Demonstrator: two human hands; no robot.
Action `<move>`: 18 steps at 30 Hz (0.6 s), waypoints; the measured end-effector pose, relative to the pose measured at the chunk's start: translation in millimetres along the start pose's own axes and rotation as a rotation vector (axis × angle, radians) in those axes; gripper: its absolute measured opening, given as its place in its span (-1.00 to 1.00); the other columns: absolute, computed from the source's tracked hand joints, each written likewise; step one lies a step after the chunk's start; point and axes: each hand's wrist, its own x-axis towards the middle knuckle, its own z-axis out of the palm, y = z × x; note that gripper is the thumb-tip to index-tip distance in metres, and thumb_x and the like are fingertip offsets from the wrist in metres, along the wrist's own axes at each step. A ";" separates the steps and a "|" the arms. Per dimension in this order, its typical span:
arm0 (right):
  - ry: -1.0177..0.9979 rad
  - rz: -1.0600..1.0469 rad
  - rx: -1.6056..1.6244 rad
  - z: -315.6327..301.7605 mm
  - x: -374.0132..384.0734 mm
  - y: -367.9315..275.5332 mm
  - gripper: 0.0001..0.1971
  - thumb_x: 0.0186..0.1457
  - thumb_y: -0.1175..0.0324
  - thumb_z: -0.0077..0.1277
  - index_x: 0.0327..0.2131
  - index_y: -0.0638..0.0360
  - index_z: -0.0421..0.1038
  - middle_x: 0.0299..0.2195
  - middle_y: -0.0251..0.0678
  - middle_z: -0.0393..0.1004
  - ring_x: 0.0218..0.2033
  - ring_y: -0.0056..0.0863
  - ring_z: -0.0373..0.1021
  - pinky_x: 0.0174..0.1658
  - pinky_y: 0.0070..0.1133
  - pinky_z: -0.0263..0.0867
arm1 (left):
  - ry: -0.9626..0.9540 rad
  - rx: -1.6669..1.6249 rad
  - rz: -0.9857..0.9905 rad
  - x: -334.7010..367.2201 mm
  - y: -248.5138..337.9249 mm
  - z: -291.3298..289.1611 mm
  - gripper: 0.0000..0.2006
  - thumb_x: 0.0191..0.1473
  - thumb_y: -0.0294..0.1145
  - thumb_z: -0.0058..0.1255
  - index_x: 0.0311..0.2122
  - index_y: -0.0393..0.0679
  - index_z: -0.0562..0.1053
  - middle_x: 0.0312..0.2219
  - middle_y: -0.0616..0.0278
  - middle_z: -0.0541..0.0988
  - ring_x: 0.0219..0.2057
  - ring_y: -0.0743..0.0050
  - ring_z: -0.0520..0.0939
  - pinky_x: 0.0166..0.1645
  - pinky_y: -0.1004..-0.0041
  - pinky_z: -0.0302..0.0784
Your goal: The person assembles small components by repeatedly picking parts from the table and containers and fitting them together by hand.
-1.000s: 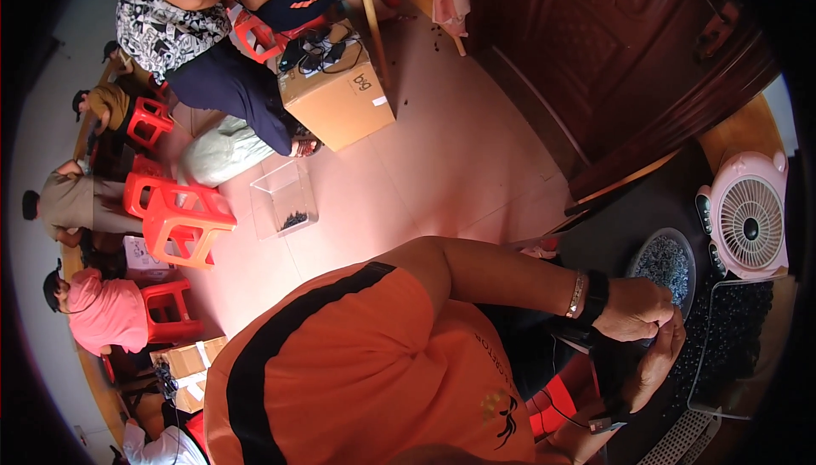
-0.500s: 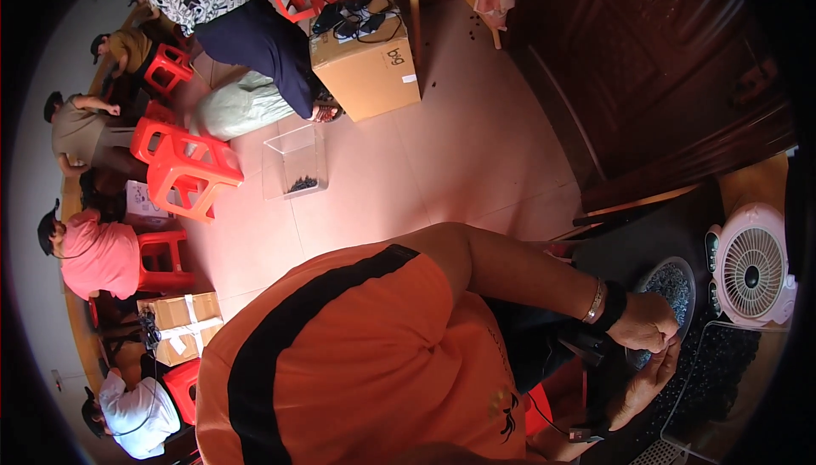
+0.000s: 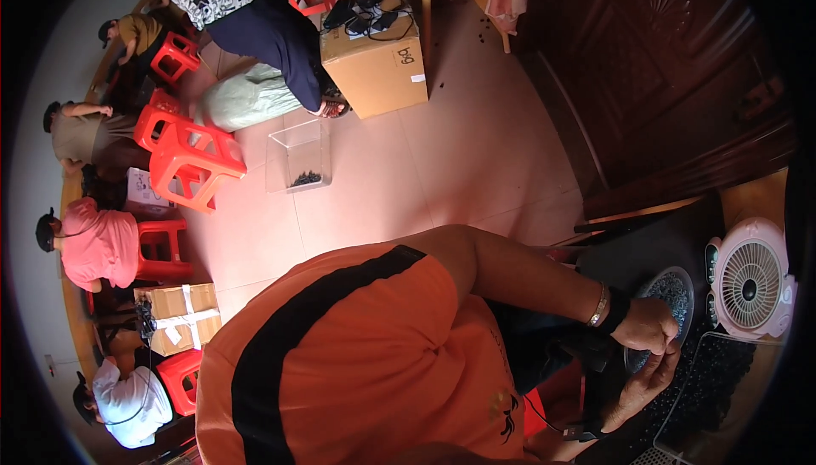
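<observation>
Both of my hands meet over a round dish (image 3: 685,282) of small bluish-grey pieces on a dark table. My left hand (image 3: 644,326), with a black band and a bracelet at its wrist, has its fingers pinched together at the dish's near side. Just below it, my right hand (image 3: 648,380) brings its bent fingertips up against the left fingers. Anything held between them is too small to make out. Scattered around the right hand are many tiny dark pieces (image 3: 671,401).
A pink fan (image 3: 750,289) stands beyond the dish, with a clear-edged tray (image 3: 722,397) of dark bits beside it. Behind me are red stools (image 3: 189,163), a cardboard box (image 3: 374,74), a clear bin (image 3: 297,159) on the floor, and several seated people. A carved dark wood panel (image 3: 654,65) rises ahead.
The view has shifted slightly, so the fan and dish appear lower. My right fingers have curled a little closer to the left hand's pinch.
</observation>
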 end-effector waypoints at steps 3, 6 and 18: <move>0.066 0.002 -0.008 8.4 1.3 -7.7 -0.61 0.24 0.08 -0.24 -0.27 0.29 0.33 -0.40 -0.32 0.34 -0.33 -0.53 0.26 -0.21 -0.55 0.18 | -0.004 0.068 -0.010 0.8 -0.6 0.2 -0.78 -0.10 -0.35 -0.07 -0.46 -0.31 0.48 -0.54 0.03 0.52 -0.44 0.16 0.55 -0.34 0.28 0.43; 0.029 0.053 0.017 5.3 0.2 -8.2 -0.61 0.25 0.11 -0.25 -0.29 0.31 0.33 -0.41 -0.31 0.34 -0.36 -0.55 0.24 -0.24 -0.55 0.17 | -0.001 0.206 0.084 3.2 -7.8 1.7 -0.79 -0.08 -0.36 -0.07 -0.45 -0.31 0.48 -0.47 0.01 0.49 -0.39 0.11 0.55 -0.32 0.25 0.45; -0.017 0.043 0.094 6.2 -0.6 -0.7 -0.58 0.26 0.10 -0.31 -0.28 0.34 0.34 -0.44 -0.30 0.35 -0.38 -0.55 0.26 -0.27 -0.56 0.17 | -0.025 0.409 0.213 -3.7 -8.2 7.2 -0.83 -0.03 -0.41 -0.04 -0.44 -0.31 0.49 -0.40 0.03 0.48 -0.33 0.10 0.55 -0.28 0.26 0.48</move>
